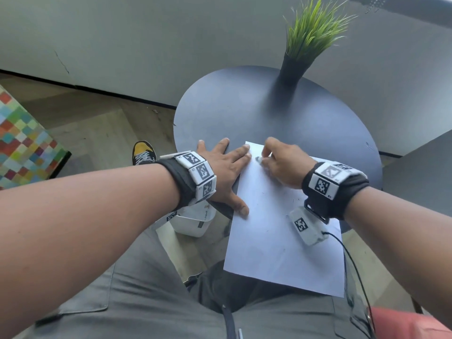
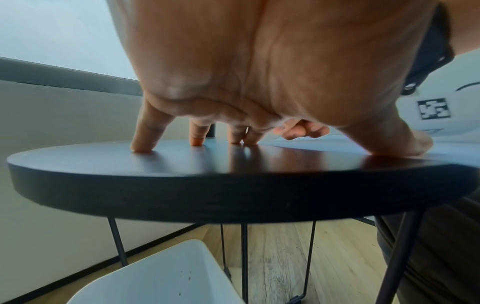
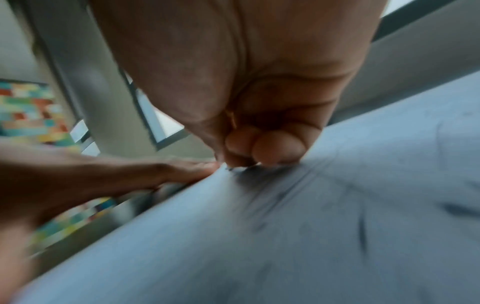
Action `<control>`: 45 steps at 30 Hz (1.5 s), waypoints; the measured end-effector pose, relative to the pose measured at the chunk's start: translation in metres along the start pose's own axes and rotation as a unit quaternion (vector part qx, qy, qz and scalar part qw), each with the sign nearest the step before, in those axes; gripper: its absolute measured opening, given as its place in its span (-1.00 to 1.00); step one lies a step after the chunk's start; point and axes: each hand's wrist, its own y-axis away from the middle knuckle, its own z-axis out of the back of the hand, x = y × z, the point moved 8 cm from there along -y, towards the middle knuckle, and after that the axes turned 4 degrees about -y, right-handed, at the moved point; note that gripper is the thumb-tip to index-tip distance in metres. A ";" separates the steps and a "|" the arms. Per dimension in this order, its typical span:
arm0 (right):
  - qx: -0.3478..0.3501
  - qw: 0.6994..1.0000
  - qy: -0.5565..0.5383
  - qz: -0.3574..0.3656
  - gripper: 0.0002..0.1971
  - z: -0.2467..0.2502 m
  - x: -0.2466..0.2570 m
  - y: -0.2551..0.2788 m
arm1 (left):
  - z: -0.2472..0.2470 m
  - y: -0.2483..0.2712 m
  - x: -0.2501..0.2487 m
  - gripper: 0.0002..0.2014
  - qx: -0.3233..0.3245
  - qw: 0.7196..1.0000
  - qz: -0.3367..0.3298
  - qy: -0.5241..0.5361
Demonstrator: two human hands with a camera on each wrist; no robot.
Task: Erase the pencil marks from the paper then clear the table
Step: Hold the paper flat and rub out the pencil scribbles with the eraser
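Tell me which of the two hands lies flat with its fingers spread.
The left hand: its fingers are straight and splayed, pressing the table and the paper's left edge. The right hand is curled at the paper's top corner.

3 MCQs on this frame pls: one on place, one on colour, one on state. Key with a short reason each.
1. Where does the potted plant stand?
A. far side of the table
B. on the paper
C. on the floor

2. What colour is the round table top?
A. white
B. dark
C. red

3. How is the left hand placed?
A. fist in the air
B. gripping the plant
C. spread flat, fingers on the table, thumb on the paper

Key:
1 A, the plant sits at the far edge, beyond both hands.
2 B, the top reads dark grey-black against the white paper.
3 C, the left wrist view shows straight fingers pressed on the tabletop, and the head view shows the thumb on the sheet's left edge while the right hand works curled near the far corner.
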 end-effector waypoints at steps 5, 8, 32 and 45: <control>0.158 0.986 -0.017 0.056 -0.82 -0.024 0.019 0.022 | 0.001 0.000 -0.002 0.42 -0.002 1.000 -0.003 0.006; -0.003 1.000 0.002 -0.001 -0.80 0.005 -0.002 0.002 | 0.000 0.000 -0.001 0.41 0.001 1.000 -0.001 0.002; 0.127 0.990 0.006 0.059 -0.83 -0.027 -0.005 0.068 | 0.009 0.008 -0.005 0.37 0.003 0.998 0.051 0.022; 0.025 0.990 -0.097 -0.098 -0.79 0.009 -0.074 0.049 | 0.032 0.000 -0.023 0.18 -0.017 0.999 0.049 -0.005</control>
